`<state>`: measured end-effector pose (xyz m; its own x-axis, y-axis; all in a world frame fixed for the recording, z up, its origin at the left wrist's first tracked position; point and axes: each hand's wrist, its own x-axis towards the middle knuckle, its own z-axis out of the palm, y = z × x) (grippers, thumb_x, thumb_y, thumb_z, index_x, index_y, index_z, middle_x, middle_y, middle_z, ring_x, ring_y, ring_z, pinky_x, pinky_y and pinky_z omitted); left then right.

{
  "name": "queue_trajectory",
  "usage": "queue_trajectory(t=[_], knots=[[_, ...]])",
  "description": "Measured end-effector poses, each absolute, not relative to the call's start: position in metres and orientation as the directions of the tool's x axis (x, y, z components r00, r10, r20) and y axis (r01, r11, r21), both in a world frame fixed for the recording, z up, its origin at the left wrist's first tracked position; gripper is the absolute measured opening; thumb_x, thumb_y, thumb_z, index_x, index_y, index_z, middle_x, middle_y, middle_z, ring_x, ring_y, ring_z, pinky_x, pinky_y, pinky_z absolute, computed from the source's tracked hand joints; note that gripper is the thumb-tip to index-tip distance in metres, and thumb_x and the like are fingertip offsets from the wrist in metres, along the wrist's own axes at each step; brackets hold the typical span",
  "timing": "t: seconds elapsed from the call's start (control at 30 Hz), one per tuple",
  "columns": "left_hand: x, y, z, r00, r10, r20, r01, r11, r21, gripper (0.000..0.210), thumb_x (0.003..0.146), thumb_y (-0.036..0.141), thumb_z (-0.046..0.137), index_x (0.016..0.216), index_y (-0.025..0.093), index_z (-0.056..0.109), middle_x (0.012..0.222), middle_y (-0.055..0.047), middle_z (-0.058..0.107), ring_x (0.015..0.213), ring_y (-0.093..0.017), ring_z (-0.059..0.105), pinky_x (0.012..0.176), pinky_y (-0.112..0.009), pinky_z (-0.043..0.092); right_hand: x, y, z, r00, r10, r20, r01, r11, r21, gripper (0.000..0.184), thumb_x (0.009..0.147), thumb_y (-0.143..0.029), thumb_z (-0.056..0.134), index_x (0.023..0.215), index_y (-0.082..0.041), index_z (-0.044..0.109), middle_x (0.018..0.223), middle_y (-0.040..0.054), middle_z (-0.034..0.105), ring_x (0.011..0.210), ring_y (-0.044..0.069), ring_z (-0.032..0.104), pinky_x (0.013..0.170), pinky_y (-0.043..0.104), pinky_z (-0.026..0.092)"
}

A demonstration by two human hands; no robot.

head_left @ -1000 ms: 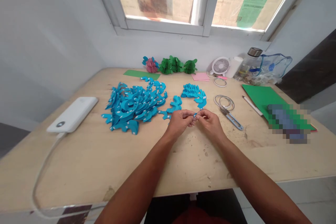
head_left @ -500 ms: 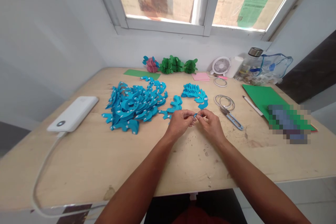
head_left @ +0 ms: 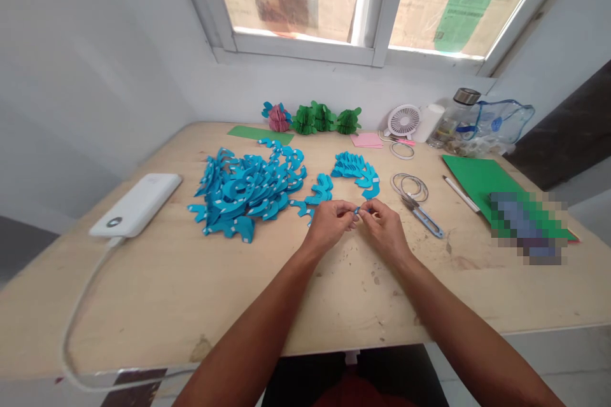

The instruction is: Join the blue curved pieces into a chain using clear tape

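My left hand [head_left: 331,224] and my right hand [head_left: 380,221] meet over the middle of the table, fingertips pinched close together. Between them is a small blue paper piece [head_left: 357,210], mostly hidden by the fingers. Just beyond the hands lies a short row of curved blue paper pieces [head_left: 321,187]. Farther back, another overlapping row of blue paper pieces [head_left: 356,167] bends toward my right hand. To the left spreads a large heap of blue paper pieces [head_left: 243,187], many bearing small white patches.
Snips [head_left: 422,216] and a coiled cable [head_left: 409,186] lie right of my hands. A white power bank [head_left: 136,205] with a cable sits left. Paper figures [head_left: 312,118], a small fan [head_left: 403,121] and a bottle [head_left: 456,117] stand at the back; green sheets [head_left: 482,181] lie right.
The view has shifted very slightly. Both hands stay at the same place, still pinching the small blue paper piece, with only slight finger movement.
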<state>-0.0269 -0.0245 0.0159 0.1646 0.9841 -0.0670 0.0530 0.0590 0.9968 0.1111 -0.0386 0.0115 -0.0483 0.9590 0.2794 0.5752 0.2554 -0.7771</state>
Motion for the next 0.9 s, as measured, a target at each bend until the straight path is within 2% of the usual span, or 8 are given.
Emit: queue_trajectory(t=[0.3, 0.9], knots=[[-0.0271, -0.0228, 0.0123, 0.164, 0.984, -0.076, 0.061, 0.066, 0.996, 0.016, 0.066, 0.007, 0.053, 0.07, 0.013, 0.067, 0.059, -0.001, 0.065, 0.051, -0.008, 0.059, 0.051, -0.018, 0.05, 0.1118, -0.0369, 0.0086, -0.044, 0.971, 0.233, 0.509, 0.222, -0.832, 0.013, 0.078, -0.029, 0.049, 0.073, -0.02, 0.057, 0.071, 0.0001, 0.059, 0.068, 0.015, 0.052, 0.064, 0.025, 0.039], [-0.0263, -0.0223, 0.0107, 0.18, 0.982, -0.06, 0.058, 0.05, 0.997, 0.016, 0.066, 0.005, 0.052, 0.068, 0.013, 0.066, 0.059, 0.0, 0.064, 0.051, -0.008, 0.059, 0.052, -0.019, 0.05, 0.1106, -0.0373, 0.0086, -0.037, 0.976, 0.215, 0.494, 0.205, -0.845, 0.012, 0.076, -0.028, 0.048, 0.071, -0.02, 0.056, 0.07, -0.0003, 0.059, 0.067, 0.015, 0.052, 0.064, 0.024, 0.039]])
